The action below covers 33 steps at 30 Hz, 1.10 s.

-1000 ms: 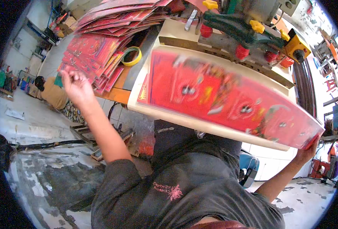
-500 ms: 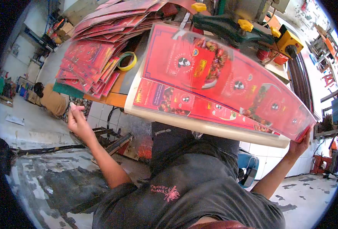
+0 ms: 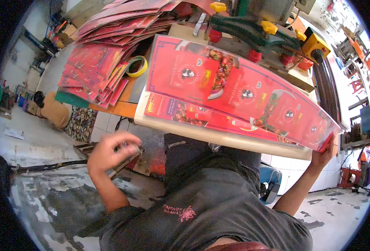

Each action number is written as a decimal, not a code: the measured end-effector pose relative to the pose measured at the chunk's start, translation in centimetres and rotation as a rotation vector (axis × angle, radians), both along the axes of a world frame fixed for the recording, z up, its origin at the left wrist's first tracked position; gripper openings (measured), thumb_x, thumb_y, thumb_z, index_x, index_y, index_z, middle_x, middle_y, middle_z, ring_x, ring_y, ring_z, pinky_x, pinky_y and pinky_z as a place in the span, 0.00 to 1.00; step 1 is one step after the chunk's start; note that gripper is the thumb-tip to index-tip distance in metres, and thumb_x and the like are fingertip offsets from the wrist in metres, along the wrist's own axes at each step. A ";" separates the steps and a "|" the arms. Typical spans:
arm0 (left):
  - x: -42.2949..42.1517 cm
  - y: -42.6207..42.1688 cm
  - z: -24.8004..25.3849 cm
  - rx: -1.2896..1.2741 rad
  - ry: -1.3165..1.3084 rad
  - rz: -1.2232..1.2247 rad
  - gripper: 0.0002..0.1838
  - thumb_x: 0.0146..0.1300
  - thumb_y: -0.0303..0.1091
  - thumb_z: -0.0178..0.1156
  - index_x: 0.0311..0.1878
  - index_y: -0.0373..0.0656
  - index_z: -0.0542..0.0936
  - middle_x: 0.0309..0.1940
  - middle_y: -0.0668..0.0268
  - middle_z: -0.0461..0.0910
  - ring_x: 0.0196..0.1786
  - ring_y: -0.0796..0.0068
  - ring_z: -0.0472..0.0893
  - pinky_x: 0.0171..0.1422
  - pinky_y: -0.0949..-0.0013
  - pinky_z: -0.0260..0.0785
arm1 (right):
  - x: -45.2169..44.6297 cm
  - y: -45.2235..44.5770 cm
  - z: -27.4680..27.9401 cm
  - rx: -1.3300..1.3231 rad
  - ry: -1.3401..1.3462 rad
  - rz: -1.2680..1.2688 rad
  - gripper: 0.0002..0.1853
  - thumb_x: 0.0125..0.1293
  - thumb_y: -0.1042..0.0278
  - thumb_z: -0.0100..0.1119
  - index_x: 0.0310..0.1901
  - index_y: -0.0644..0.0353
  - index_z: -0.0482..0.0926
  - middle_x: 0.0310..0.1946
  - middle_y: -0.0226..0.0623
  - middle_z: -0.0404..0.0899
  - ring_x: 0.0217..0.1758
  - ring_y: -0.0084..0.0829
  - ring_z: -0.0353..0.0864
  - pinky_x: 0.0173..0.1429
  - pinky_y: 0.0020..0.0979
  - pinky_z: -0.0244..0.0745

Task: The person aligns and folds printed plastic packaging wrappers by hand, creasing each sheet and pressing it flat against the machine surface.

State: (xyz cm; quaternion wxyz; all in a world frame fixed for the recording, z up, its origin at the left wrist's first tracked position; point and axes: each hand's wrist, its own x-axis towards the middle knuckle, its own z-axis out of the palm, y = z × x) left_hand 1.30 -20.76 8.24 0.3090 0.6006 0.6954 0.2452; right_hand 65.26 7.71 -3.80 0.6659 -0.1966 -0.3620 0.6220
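My right hand [image 3: 324, 154] grips the lower right corner of a long red printed sheet [image 3: 235, 90] with a clear film edge. This sheet lies tilted over a second red printed sheet [image 3: 178, 113], whose lower part shows on the cream padded board [image 3: 218, 141]. Off the table's front edge, my left hand [image 3: 116, 151] is in the air, slightly blurred, with curved fingers apart and nothing seen between them.
Red printed sheets [image 3: 126, 23] are piled at the upper left, beside a yellow tape roll [image 3: 136, 66]. Behind the board stands a machine with yellow knobs [image 3: 268, 27] and a yellow switch box [image 3: 316, 46]. A person [image 3: 54, 109] is low at the far left.
The upper red sheet has swung over the board and shifted left and down, still in my right hand. My left hand has dropped from beside the piled sheets and moved right, towards my body.
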 end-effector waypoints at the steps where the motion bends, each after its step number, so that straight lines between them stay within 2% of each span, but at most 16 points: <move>1: 1.1 0.8 0.1 -0.108 -0.106 -0.196 0.11 0.67 0.32 0.61 0.51 0.40 0.83 0.42 0.62 0.85 0.45 0.71 0.84 0.47 0.68 0.73 | -1.5 -0.3 0.5 -0.055 -0.006 -0.102 0.24 0.76 0.62 0.49 0.69 0.62 0.68 0.68 0.42 0.70 0.71 0.38 0.68 0.76 0.45 0.62; 2: 2.1 1.7 -0.6 -0.155 -0.159 -0.351 0.12 0.68 0.32 0.60 0.51 0.40 0.82 0.43 0.61 0.85 0.47 0.69 0.84 0.49 0.66 0.75 | -2.0 -0.6 0.9 -0.111 -0.012 -0.208 0.23 0.76 0.63 0.50 0.69 0.62 0.69 0.69 0.42 0.70 0.72 0.37 0.68 0.76 0.45 0.61; 3: 3.1 2.6 -1.7 -0.202 -0.213 -0.508 0.13 0.68 0.33 0.59 0.52 0.39 0.82 0.44 0.60 0.86 0.48 0.67 0.85 0.50 0.63 0.76 | -0.4 -0.2 -0.3 -0.023 0.089 0.039 0.22 0.76 0.63 0.51 0.68 0.62 0.70 0.69 0.41 0.70 0.71 0.37 0.69 0.76 0.45 0.60; 5: 5.0 4.1 -5.4 -0.365 -0.236 -0.687 0.15 0.70 0.35 0.58 0.55 0.39 0.80 0.48 0.58 0.85 0.52 0.60 0.84 0.58 0.60 0.75 | -1.6 -0.2 -0.3 -0.132 0.053 -0.143 0.22 0.76 0.62 0.51 0.67 0.62 0.71 0.67 0.42 0.72 0.71 0.37 0.69 0.76 0.45 0.61; 6: 5.8 4.4 -7.9 -0.443 -0.253 -0.739 0.15 0.71 0.35 0.58 0.56 0.38 0.80 0.49 0.56 0.85 0.52 0.59 0.84 0.59 0.60 0.75 | -2.1 -0.3 0.0 -0.035 0.075 0.046 0.22 0.76 0.62 0.51 0.66 0.64 0.71 0.66 0.43 0.73 0.70 0.37 0.71 0.75 0.44 0.62; 7: 6.1 3.7 -11.6 -0.424 -0.260 -0.800 0.14 0.69 0.32 0.58 0.53 0.37 0.81 0.45 0.56 0.85 0.48 0.61 0.84 0.56 0.61 0.75 | -3.7 -0.6 0.6 -0.112 0.045 -0.128 0.22 0.76 0.62 0.51 0.66 0.65 0.71 0.66 0.43 0.73 0.69 0.37 0.72 0.75 0.44 0.63; 9: 6.6 2.0 -17.8 -0.412 -0.261 -0.885 0.12 0.67 0.30 0.57 0.50 0.36 0.81 0.41 0.57 0.85 0.44 0.64 0.85 0.53 0.62 0.75 | -6.8 -1.5 2.6 -0.037 0.008 -0.081 0.22 0.76 0.62 0.49 0.66 0.66 0.71 0.65 0.43 0.74 0.68 0.37 0.73 0.74 0.44 0.64; 11: 6.7 1.5 -20.8 -0.564 -0.252 -0.853 0.12 0.64 0.27 0.56 0.49 0.35 0.81 0.35 0.56 0.84 0.40 0.66 0.84 0.49 0.60 0.75 | -8.3 -1.8 3.4 0.051 -0.047 0.009 0.22 0.77 0.62 0.48 0.66 0.66 0.70 0.65 0.43 0.74 0.68 0.36 0.72 0.72 0.43 0.67; 15: 7.5 1.1 -17.6 -0.567 -0.239 -0.948 0.12 0.63 0.26 0.54 0.48 0.34 0.80 0.32 0.56 0.82 0.35 0.68 0.83 0.45 0.60 0.75 | -9.9 -1.8 4.0 0.013 -0.121 -0.036 0.21 0.76 0.63 0.51 0.64 0.68 0.70 0.57 0.40 0.78 0.58 0.31 0.79 0.63 0.34 0.75; 17: 7.4 0.8 -17.1 -0.685 -0.227 -0.797 0.13 0.65 0.28 0.55 0.49 0.34 0.80 0.34 0.54 0.84 0.37 0.66 0.84 0.45 0.61 0.75 | -11.6 -1.7 4.6 0.006 -0.203 -0.116 0.21 0.75 0.62 0.52 0.62 0.69 0.71 0.54 0.41 0.79 0.55 0.29 0.80 0.59 0.32 0.76; 18: 8.4 1.7 -13.9 -0.750 -0.057 -0.764 0.16 0.66 0.32 0.58 0.53 0.35 0.80 0.39 0.50 0.85 0.43 0.63 0.85 0.49 0.60 0.74 | -12.3 -1.9 5.0 -0.014 -0.224 -0.117 0.21 0.74 0.62 0.53 0.62 0.69 0.70 0.53 0.42 0.79 0.54 0.29 0.80 0.58 0.30 0.76; 21: 6.3 0.1 -16.3 -0.735 0.033 -0.940 0.21 0.65 0.36 0.61 0.58 0.35 0.79 0.43 0.48 0.85 0.47 0.60 0.85 0.52 0.59 0.74 | -14.5 -2.4 6.1 -0.006 -0.204 -0.140 0.19 0.75 0.64 0.53 0.59 0.70 0.72 0.51 0.41 0.80 0.51 0.26 0.81 0.55 0.29 0.77; 23: 6.5 0.2 -14.5 -0.832 -0.011 -0.823 0.24 0.65 0.39 0.63 0.61 0.36 0.78 0.49 0.47 0.83 0.52 0.59 0.83 0.58 0.59 0.72 | -14.9 -2.3 5.9 0.004 -0.219 -0.098 0.20 0.75 0.63 0.53 0.59 0.70 0.72 0.51 0.41 0.80 0.51 0.27 0.81 0.56 0.29 0.77; 25: 5.5 -2.0 -16.5 -0.714 -0.141 -0.768 0.24 0.65 0.39 0.63 0.60 0.34 0.78 0.57 0.48 0.80 0.61 0.57 0.78 0.66 0.61 0.68 | -15.4 -2.6 5.8 0.009 -0.244 -0.081 0.21 0.74 0.62 0.54 0.59 0.70 0.73 0.51 0.43 0.81 0.52 0.27 0.82 0.56 0.29 0.77; 28: 4.3 -4.1 -19.8 -0.800 -0.252 -0.621 0.24 0.64 0.38 0.63 0.59 0.32 0.78 0.63 0.49 0.76 0.67 0.56 0.73 0.71 0.61 0.63 | -15.8 -2.5 5.4 -0.008 -0.258 -0.033 0.23 0.73 0.61 0.56 0.60 0.72 0.73 0.51 0.44 0.81 0.51 0.27 0.82 0.55 0.29 0.77; 33: 4.9 -4.8 -19.4 -1.054 -0.302 -0.431 0.24 0.62 0.35 0.63 0.59 0.31 0.79 0.62 0.53 0.77 0.67 0.61 0.73 0.71 0.62 0.63 | -16.1 -2.1 5.0 0.001 -0.274 -0.025 0.23 0.73 0.60 0.56 0.59 0.72 0.73 0.51 0.43 0.81 0.50 0.26 0.82 0.55 0.29 0.77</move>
